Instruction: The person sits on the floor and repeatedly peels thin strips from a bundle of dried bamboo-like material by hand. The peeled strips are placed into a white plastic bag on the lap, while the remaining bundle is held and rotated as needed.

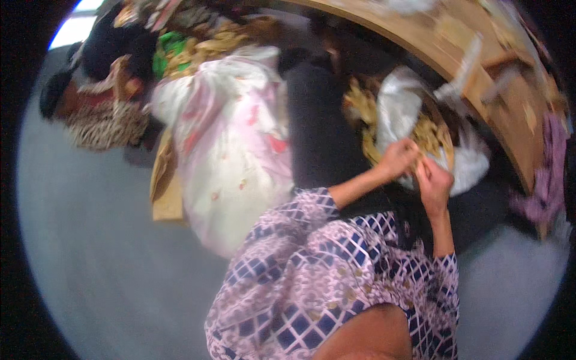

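My left hand point(398, 159) and my right hand point(434, 181) meet at their fingertips, both closed in a pinch. Something small and tan may be between them; blur keeps me from making it out. Just beyond the hands is a heap of crumpled tan pieces point(429, 137), which lies partly against a silvery-white plastic bag point(397, 103). More of the bag's pale plastic point(471, 168) spreads to the right of my right hand. Other tan strips point(362, 111) hang at the bag's left side.
A large white sack with pink and red marks point(234, 150) stands at left, beside a cardboard piece point(168, 201). A wooden table point(414, 39) curves along the far right, with a purple cloth point(549, 168) at its end. A fringed grey bundle point(111, 123) lies far left.
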`<action>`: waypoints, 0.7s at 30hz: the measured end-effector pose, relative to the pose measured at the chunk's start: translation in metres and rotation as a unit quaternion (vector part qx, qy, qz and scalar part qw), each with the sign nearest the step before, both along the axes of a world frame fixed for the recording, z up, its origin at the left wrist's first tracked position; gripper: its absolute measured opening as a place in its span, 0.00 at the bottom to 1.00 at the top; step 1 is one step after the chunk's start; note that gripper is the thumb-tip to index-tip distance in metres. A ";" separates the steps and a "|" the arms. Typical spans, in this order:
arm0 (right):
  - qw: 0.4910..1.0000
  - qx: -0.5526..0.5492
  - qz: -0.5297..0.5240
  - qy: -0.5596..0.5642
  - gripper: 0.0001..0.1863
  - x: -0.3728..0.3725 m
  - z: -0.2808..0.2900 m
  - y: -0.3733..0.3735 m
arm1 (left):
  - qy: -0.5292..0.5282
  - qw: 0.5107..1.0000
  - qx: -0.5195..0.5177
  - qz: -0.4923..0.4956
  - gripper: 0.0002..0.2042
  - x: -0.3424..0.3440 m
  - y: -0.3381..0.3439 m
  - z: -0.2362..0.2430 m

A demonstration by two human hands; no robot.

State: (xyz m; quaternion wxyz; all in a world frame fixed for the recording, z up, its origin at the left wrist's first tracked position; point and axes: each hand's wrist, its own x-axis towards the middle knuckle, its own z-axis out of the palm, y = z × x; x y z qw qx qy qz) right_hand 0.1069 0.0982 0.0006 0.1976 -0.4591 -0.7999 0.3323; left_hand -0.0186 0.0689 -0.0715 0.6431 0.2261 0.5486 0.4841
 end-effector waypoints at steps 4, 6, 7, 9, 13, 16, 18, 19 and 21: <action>0.977 -0.031 -0.152 0.144 0.10 0.012 -0.010 0.031 | -0.178 0.983 -0.038 0.009 0.11 -0.008 0.008 0.036; 0.922 -0.160 -0.217 0.277 0.09 0.015 -0.012 0.041 | -0.078 0.996 -0.023 -0.040 0.09 -0.011 0.013 0.049; 0.901 -0.184 -0.238 0.313 0.09 0.015 -0.014 0.043 | -0.055 0.996 -0.019 -0.070 0.09 -0.016 0.013 0.050; 0.867 -0.222 -0.257 0.366 0.08 0.015 -0.015 0.040 | 0.125 0.985 0.071 -0.098 0.09 -0.015 0.012 0.054; 0.823 -0.249 -0.278 0.428 0.06 0.008 -0.010 0.035 | 0.169 0.970 0.089 -0.149 0.08 -0.020 0.014 0.059; 0.827 -0.244 -0.266 0.431 0.05 0.011 -0.013 0.033 | 0.098 0.981 0.055 -0.156 0.09 -0.023 0.011 0.062; 0.837 -0.227 -0.255 0.428 0.05 0.010 -0.014 0.035 | 0.057 0.988 0.012 -0.145 0.09 -0.025 0.008 0.064; 0.841 -0.221 -0.248 0.426 0.06 0.010 -0.013 0.034 | 0.056 0.988 0.036 -0.141 0.09 -0.025 0.009 0.066; 0.821 -0.251 -0.248 0.449 0.06 0.015 -0.008 0.028 | 0.098 0.982 0.042 -0.155 0.09 -0.028 0.005 0.065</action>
